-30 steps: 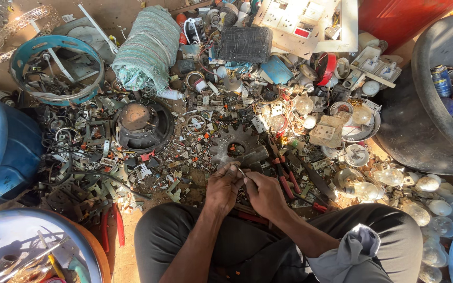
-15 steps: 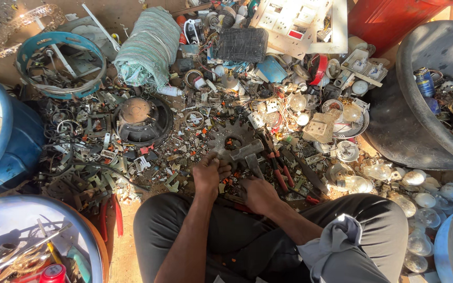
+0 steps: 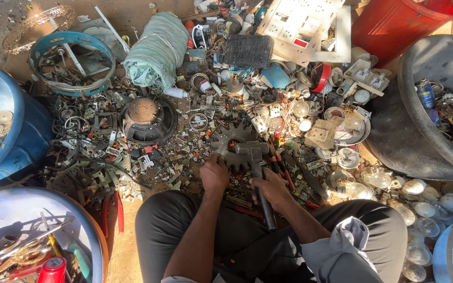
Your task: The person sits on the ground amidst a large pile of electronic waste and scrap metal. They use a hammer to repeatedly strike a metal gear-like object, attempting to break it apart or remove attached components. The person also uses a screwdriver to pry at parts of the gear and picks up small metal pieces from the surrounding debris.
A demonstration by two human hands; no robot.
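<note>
I sit on the ground with scrap spread in front of my knees. My right hand (image 3: 272, 189) grips the handle of a dark metal hammer (image 3: 252, 154), whose head rests over a grey toothed gear wheel (image 3: 225, 137). My left hand (image 3: 214, 174) is closed beside the gear's near edge, holding something small against the ground that I cannot make out. Red-handled tools (image 3: 284, 173) lie just right of the hammer.
A round speaker (image 3: 147, 118) lies to the left. Blue tubs (image 3: 6, 131) stand at left, a grey tub (image 3: 425, 131) of scrap at right, a red bucket (image 3: 394, 26) behind it. Light bulbs (image 3: 415, 194) litter the right side. A tool-filled basin (image 3: 32, 236) is near left.
My right hand has taken hold of the hammer and set its head over the gear. Both hands moved forward from close together near my lap.
</note>
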